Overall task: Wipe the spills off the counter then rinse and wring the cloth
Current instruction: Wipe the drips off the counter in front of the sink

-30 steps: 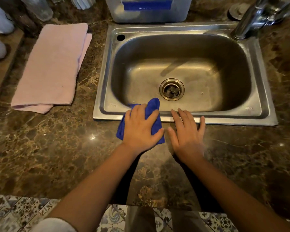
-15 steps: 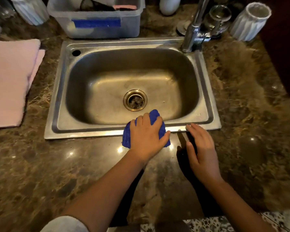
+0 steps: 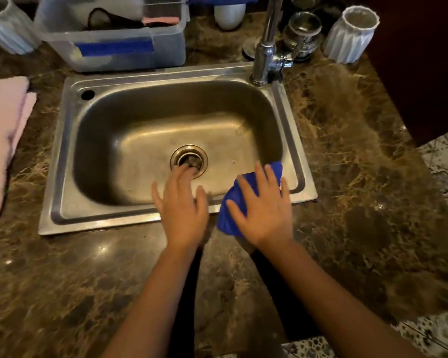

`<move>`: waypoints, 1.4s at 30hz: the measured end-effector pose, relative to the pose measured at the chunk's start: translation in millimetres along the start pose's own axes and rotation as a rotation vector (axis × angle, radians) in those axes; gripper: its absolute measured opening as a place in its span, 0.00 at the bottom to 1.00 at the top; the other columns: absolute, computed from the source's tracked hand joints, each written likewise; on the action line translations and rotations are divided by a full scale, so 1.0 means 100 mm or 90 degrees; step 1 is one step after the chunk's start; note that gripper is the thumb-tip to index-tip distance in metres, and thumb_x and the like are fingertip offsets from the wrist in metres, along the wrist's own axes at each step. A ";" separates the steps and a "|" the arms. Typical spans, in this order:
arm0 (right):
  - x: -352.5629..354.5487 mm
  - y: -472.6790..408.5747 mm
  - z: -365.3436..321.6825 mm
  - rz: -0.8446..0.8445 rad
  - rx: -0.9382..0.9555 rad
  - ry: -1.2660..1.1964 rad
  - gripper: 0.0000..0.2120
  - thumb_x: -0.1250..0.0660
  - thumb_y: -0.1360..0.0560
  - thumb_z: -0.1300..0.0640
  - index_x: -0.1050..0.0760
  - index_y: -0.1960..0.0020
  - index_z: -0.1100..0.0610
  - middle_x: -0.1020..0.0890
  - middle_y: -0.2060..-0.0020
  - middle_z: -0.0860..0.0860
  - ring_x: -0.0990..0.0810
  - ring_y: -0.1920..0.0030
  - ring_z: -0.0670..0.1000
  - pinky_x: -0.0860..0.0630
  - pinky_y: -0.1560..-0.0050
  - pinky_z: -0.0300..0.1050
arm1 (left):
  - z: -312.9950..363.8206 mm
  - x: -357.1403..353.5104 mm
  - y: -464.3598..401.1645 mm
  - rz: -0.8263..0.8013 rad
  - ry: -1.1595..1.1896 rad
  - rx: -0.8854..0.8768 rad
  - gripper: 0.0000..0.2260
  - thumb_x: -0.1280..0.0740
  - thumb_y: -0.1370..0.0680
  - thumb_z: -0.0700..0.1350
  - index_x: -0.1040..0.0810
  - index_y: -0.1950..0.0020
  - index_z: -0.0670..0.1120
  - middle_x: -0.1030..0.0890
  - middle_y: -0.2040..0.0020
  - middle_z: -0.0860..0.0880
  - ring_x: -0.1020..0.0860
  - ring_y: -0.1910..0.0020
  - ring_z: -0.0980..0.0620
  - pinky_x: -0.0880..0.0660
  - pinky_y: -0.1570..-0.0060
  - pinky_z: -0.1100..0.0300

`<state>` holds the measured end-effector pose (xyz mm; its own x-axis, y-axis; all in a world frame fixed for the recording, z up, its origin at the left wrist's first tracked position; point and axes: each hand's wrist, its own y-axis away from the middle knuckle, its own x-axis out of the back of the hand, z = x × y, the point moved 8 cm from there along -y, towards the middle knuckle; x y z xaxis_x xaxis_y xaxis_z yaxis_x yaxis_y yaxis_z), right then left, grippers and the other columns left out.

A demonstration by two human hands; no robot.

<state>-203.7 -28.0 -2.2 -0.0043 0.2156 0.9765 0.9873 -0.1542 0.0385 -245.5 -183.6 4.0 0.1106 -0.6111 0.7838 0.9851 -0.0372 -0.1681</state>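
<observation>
The blue cloth (image 3: pixel 226 218) lies across the front right rim of the steel sink (image 3: pixel 58 177) and the dark marble counter (image 3: pixel 360 182). My right hand (image 3: pixel 264 213) presses flat on top of it, fingers spread, hiding most of it. To its left, my left hand (image 3: pixel 181 205) hovers over the sink's front rim. It holds nothing, and its blurred fingers reach toward the drain (image 3: pixel 188 161). The chrome tap (image 3: pixel 265 47) stands at the sink's back right corner. No water is running. I cannot make out any spills on the counter.
A folded pink towel (image 3: pixel 3 140) lies left of the sink. Behind the sink stands a clear plastic tub (image 3: pixel 114 50) with a blue label. Ribbed white cups (image 3: pixel 349 34) and a metal jar (image 3: pixel 304 32) stand near the tap. The counter's edge runs down the right side.
The cloth has slid right along the sink's front rim. My left hand has come off it and my right hand now presses on it. The view has shifted right.
</observation>
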 end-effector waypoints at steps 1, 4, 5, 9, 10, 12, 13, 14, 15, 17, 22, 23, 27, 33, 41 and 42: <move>-0.11 0.00 -0.07 -0.028 -0.010 0.018 0.29 0.51 0.25 0.38 0.33 0.31 0.52 0.35 0.28 0.58 0.44 0.25 0.61 0.47 0.28 0.60 | -0.13 0.00 -0.02 -0.021 -0.087 0.011 0.19 0.45 0.23 0.50 0.30 0.35 0.47 0.29 0.32 0.47 0.33 0.31 0.50 0.53 0.28 0.42; -0.21 0.02 -0.09 -0.024 -0.004 0.036 0.26 0.48 0.25 0.39 0.29 0.34 0.51 0.28 0.32 0.57 0.41 0.27 0.61 0.43 0.29 0.61 | -0.27 -0.12 -0.04 -0.110 -0.228 0.025 0.20 0.45 0.23 0.54 0.31 0.33 0.49 0.29 0.32 0.47 0.34 0.30 0.49 0.56 0.30 0.41; -0.22 0.03 -0.06 -0.020 0.021 0.029 0.25 0.47 0.25 0.39 0.29 0.34 0.51 0.28 0.33 0.56 0.40 0.27 0.61 0.42 0.30 0.60 | -0.27 -0.14 -0.05 -0.116 -0.246 0.024 0.20 0.44 0.23 0.54 0.31 0.33 0.49 0.28 0.33 0.46 0.34 0.31 0.49 0.54 0.30 0.41; -0.18 0.16 0.12 -0.015 0.169 -0.004 0.25 0.42 0.26 0.41 0.31 0.33 0.51 0.27 0.33 0.56 0.35 0.29 0.59 0.37 0.32 0.58 | -0.29 -0.14 -0.07 -0.109 -0.269 0.045 0.20 0.43 0.24 0.54 0.29 0.35 0.47 0.27 0.34 0.45 0.32 0.32 0.47 0.48 0.31 0.41; -0.15 0.18 0.22 -0.011 0.194 -0.001 0.25 0.41 0.26 0.42 0.30 0.33 0.52 0.26 0.34 0.56 0.34 0.30 0.59 0.37 0.33 0.57 | -0.29 -0.13 -0.07 -0.105 -0.271 0.046 0.20 0.43 0.24 0.54 0.28 0.35 0.47 0.26 0.35 0.45 0.31 0.33 0.47 0.48 0.31 0.41; -0.06 0.17 0.46 0.015 0.227 0.002 0.23 0.41 0.26 0.46 0.29 0.34 0.54 0.25 0.36 0.57 0.32 0.33 0.58 0.36 0.35 0.54 | -0.29 -0.14 -0.07 -0.107 -0.277 0.049 0.21 0.44 0.24 0.54 0.27 0.35 0.46 0.26 0.35 0.44 0.31 0.33 0.47 0.47 0.31 0.42; -0.01 0.14 0.56 0.025 0.245 -0.001 0.21 0.41 0.26 0.48 0.29 0.36 0.55 0.24 0.37 0.57 0.32 0.35 0.57 0.36 0.36 0.53 | -0.29 -0.14 -0.07 -0.110 -0.278 0.050 0.22 0.45 0.24 0.54 0.27 0.35 0.46 0.26 0.35 0.45 0.31 0.33 0.47 0.47 0.31 0.42; 0.02 0.10 0.64 0.030 0.268 -0.006 0.19 0.41 0.26 0.49 0.29 0.37 0.55 0.23 0.39 0.58 0.31 0.37 0.57 0.35 0.38 0.52 | -0.29 -0.15 -0.07 -0.114 -0.278 0.051 0.22 0.45 0.24 0.54 0.27 0.35 0.46 0.26 0.35 0.45 0.31 0.33 0.48 0.47 0.30 0.43; 0.04 0.06 0.68 0.031 0.291 -0.011 0.18 0.41 0.26 0.51 0.30 0.38 0.55 0.22 0.41 0.58 0.31 0.40 0.56 0.35 0.40 0.51 | -0.29 -0.15 -0.07 -0.118 -0.278 0.053 0.22 0.45 0.25 0.55 0.27 0.35 0.46 0.25 0.35 0.45 0.31 0.33 0.48 0.47 0.30 0.43; 0.10 -0.02 0.70 0.038 0.310 -0.043 0.16 0.41 0.28 0.52 0.30 0.42 0.54 0.21 0.46 0.57 0.30 0.45 0.54 0.32 0.45 0.50 | -0.30 -0.16 -0.07 -0.128 -0.280 0.061 0.23 0.46 0.25 0.55 0.27 0.35 0.47 0.25 0.35 0.46 0.30 0.33 0.48 0.48 0.30 0.44; 0.51 -0.62 0.78 0.110 0.276 -0.129 0.19 0.40 0.30 0.53 0.26 0.42 0.59 0.23 0.46 0.61 0.29 0.45 0.55 0.34 0.45 0.49 | -0.32 -0.18 -0.08 -0.153 -0.282 0.069 0.21 0.44 0.23 0.54 0.28 0.34 0.47 0.25 0.34 0.47 0.30 0.33 0.48 0.48 0.29 0.44; 0.52 -0.83 0.81 0.094 0.268 -0.099 0.22 0.40 0.31 0.51 0.26 0.39 0.59 0.24 0.41 0.62 0.29 0.41 0.57 0.34 0.41 0.51 | -0.33 -0.19 -0.08 -0.158 -0.283 0.073 0.20 0.44 0.22 0.54 0.28 0.34 0.48 0.26 0.34 0.48 0.31 0.33 0.49 0.48 0.29 0.44; 0.11 -1.35 0.94 -0.110 0.203 0.070 0.38 0.50 0.36 0.38 0.38 0.27 0.50 0.48 0.23 0.56 0.52 0.24 0.56 0.52 0.26 0.59 | -0.34 -0.20 -0.08 -0.165 -0.286 0.084 0.20 0.43 0.22 0.54 0.29 0.33 0.49 0.27 0.33 0.48 0.32 0.32 0.49 0.47 0.29 0.45; 0.06 -0.98 1.07 -0.061 0.176 0.020 0.32 0.47 0.30 0.42 0.32 0.31 0.56 0.41 0.26 0.60 0.44 0.25 0.61 0.44 0.28 0.58 | -0.33 -0.19 -0.09 -0.164 -0.281 0.083 0.19 0.42 0.22 0.52 0.28 0.34 0.48 0.26 0.34 0.48 0.30 0.33 0.48 0.46 0.29 0.45; -0.01 0.11 0.84 -0.051 0.058 0.069 0.24 0.46 0.26 0.46 0.28 0.37 0.58 0.24 0.37 0.60 0.32 0.31 0.60 0.41 0.30 0.60 | -0.32 -0.19 -0.08 -0.143 -0.264 0.065 0.23 0.47 0.25 0.54 0.26 0.36 0.47 0.23 0.37 0.47 0.27 0.36 0.48 0.41 0.32 0.45; -0.02 0.15 0.77 -0.044 0.035 0.074 0.24 0.46 0.26 0.46 0.27 0.38 0.58 0.23 0.39 0.60 0.30 0.33 0.61 0.40 0.31 0.61 | -0.32 -0.19 -0.07 -0.140 -0.264 0.065 0.22 0.46 0.26 0.54 0.25 0.36 0.47 0.22 0.38 0.47 0.27 0.37 0.48 0.41 0.32 0.45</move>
<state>-176.8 43.5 -19.7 -0.0879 0.1108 0.9899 0.9912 -0.0893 0.0980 -259.1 -196.9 -28.1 -0.0787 -0.2303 0.9699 0.9967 -0.0389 0.0717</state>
